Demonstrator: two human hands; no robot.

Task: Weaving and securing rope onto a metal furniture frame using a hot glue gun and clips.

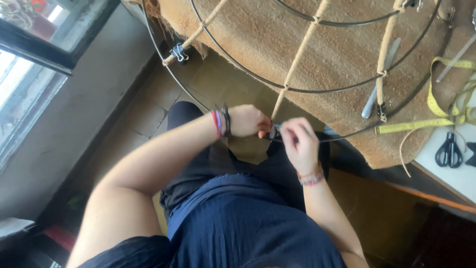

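Near the middle of the frame both hands meet at the lower rim of a round wire frame [218, 58]. The left hand [249, 120], bracelets on its wrist, is clenched on the wire beside a small binder clip [273, 131]; the right hand [300, 142] pinches the same spot, fingers curled. A twine-wrapped spoke [297, 57] runs up from there. The frame lies over a tan mat [277, 34] on the counter [463, 176], where a yellow tape measure [436, 106] and black scissors [448, 150] rest at right. A window [25, 74] fills the upper left.
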